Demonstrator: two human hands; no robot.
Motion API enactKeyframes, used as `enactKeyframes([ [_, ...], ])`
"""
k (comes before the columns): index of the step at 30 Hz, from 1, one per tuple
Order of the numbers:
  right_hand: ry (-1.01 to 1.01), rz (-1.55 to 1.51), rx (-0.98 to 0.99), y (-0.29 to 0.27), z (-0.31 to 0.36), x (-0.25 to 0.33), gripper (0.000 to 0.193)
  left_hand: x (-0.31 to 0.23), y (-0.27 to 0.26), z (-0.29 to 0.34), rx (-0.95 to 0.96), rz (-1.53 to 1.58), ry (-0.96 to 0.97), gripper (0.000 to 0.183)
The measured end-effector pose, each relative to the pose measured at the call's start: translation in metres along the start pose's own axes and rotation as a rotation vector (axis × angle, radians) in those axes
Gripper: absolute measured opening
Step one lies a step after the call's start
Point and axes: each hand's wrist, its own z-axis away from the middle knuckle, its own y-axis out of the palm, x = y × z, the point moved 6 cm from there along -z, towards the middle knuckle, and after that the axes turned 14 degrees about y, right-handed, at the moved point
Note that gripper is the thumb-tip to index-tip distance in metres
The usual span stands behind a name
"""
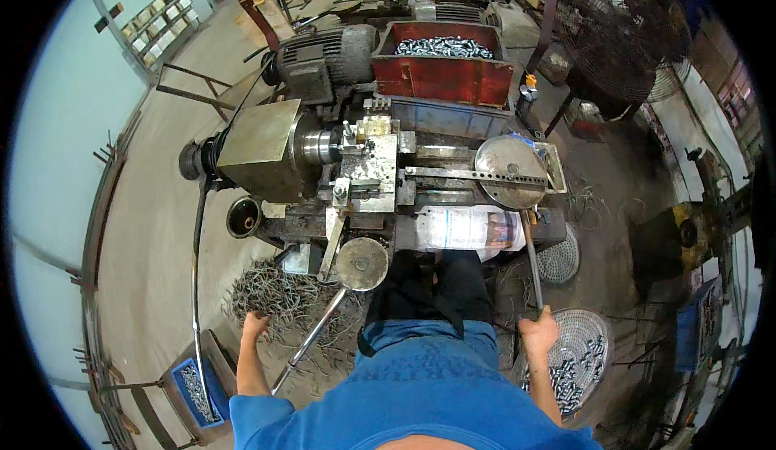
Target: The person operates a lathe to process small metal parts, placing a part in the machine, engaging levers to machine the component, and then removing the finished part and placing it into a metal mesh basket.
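My right hand (539, 331) is closed round the lower end of a metal lever (533, 260). This lever runs up to a large round steel disc (510, 172) at the right end of a small lathe (368, 173). My left hand (255, 325) hangs over a heap of metal shavings (279, 292), its fingers curled; whatever they hold, if anything, is too small to make out. Nearer my body, a second lever (311, 340) slants down from a smaller disc (362, 264), with no hand on it. The lathe's spindle (319, 144) sticks out of a boxy metal headstock cover (263, 139).
Behind the lathe stand a motor (331, 54) and a red bin (443, 78) of small metal parts. A blue tray (190, 405) of parts sits low left, beside a tall thin rod (196, 280). Perforated baskets (578, 321) lie low right. A large fan (618, 38) stands far right.
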Motion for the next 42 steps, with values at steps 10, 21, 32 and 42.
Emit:
enactKeyframes([
  [10, 0.040, 0.045, 0.107, -0.005, -0.006, 0.001, 0.043, -0.105, -0.005, -0.031, -0.040, -0.123, 0.112, 0.020],
  [21, -0.091, 0.430, -0.450, -0.030, -0.252, -0.009, 0.065, -0.192, -0.009, -0.079, -0.115, -0.544, 0.266, 0.032],
  [32, -0.344, -0.081, -0.032, 0.050, -0.089, 0.022, 0.041, -0.175, 0.074, -0.105, -0.478, -0.612, -0.062, 0.045],
  [42, -0.793, -0.351, -0.015, -0.045, -0.098, 0.209, 0.039, -0.183, 0.045, -0.110, -0.003, -0.764, 0.307, 0.047],
])
